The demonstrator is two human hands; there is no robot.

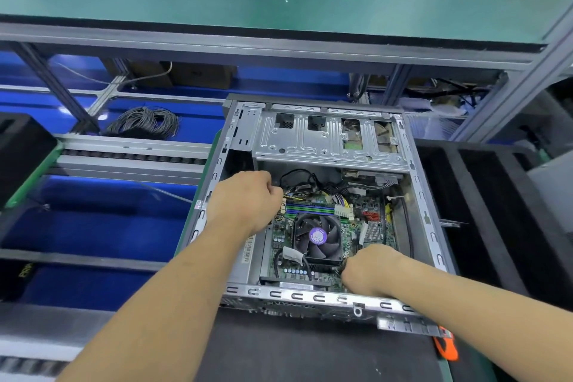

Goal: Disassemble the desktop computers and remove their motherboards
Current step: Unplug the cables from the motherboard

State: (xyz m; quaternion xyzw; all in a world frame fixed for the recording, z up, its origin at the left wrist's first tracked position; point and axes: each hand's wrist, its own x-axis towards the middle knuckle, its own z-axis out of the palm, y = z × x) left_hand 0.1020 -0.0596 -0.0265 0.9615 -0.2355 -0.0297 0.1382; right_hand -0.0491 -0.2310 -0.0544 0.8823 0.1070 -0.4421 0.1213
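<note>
An open grey desktop case [432, 236] lies flat on the black mat in front of me. Inside sits the green motherboard [280, 245] with a black CPU fan [317, 237] bearing a purple label. A silver drive cage [313, 141] spans the far end. My left hand [248, 200] is curled into a fist at the board's upper left edge, fingers down among the black cables [305, 184]; what it holds is hidden. My right hand [370, 268] is curled at the board's near right corner, fingers tucked under and hidden.
A white power connector [342, 210] lies on the board near the memory slots. A coil of grey wire [144, 121] rests on the blue surface at the back left. Black foam trays [483, 205] stand to the right. An orange tool [446, 347] lies at the near right.
</note>
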